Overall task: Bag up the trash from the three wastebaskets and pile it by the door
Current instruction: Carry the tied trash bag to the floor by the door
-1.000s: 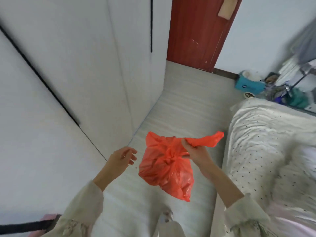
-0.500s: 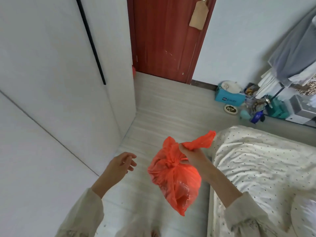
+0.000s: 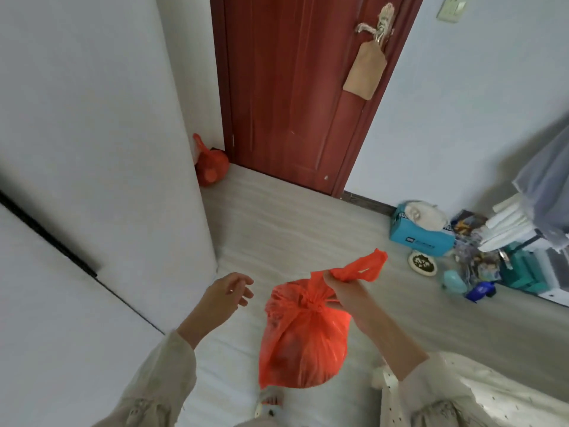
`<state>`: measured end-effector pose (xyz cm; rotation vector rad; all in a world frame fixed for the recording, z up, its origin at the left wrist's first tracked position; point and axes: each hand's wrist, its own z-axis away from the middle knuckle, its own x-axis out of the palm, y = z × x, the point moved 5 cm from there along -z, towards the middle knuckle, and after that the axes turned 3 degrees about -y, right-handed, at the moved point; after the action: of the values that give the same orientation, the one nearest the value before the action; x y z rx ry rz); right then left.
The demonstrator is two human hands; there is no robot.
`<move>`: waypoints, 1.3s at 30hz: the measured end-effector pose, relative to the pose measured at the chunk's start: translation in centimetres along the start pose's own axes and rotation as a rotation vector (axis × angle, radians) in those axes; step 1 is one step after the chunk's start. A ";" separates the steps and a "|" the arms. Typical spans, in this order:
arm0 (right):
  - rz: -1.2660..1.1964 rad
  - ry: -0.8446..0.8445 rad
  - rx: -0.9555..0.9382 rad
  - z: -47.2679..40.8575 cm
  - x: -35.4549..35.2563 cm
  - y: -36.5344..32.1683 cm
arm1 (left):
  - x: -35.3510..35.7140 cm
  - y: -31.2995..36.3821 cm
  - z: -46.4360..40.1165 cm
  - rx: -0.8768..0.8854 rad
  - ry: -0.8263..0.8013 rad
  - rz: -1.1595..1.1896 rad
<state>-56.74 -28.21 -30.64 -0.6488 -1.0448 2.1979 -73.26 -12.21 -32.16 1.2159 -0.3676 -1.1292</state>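
Observation:
A knotted orange trash bag (image 3: 303, 343) hangs in front of me above the floor. My right hand (image 3: 345, 292) is shut on its twisted handles just above the knot, and a loose handle end sticks out to the right. My left hand (image 3: 226, 295) floats open to the left of the bag, apart from it, fingers spread. Another tied orange bag (image 3: 211, 166) lies on the floor in the corner left of the red door (image 3: 295, 87), partly hidden by the white wardrobe (image 3: 101, 149).
Light wood floor (image 3: 292, 229) runs from me to the door. Along the right wall sit a blue box (image 3: 418, 234), a small round dish (image 3: 422, 264), bottles and a clothes rack with hanging garments (image 3: 545, 186). A dotted white bed corner (image 3: 480, 392) is at bottom right.
I have walked closer to the door, which now fills the upper view. The second orange bag in the corner has come into sight. My right hand still carries the bag; the left stays open.

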 end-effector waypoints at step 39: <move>0.936 -0.701 0.063 -80.5 35.5 -43.3 | -34.8 -1.0 -72.2 -0.543 0.690 0.492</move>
<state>-15.38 59.10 -47.27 -0.3531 -1.1055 3.4245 -35.15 56.34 -48.49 0.8838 0.1639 -0.3034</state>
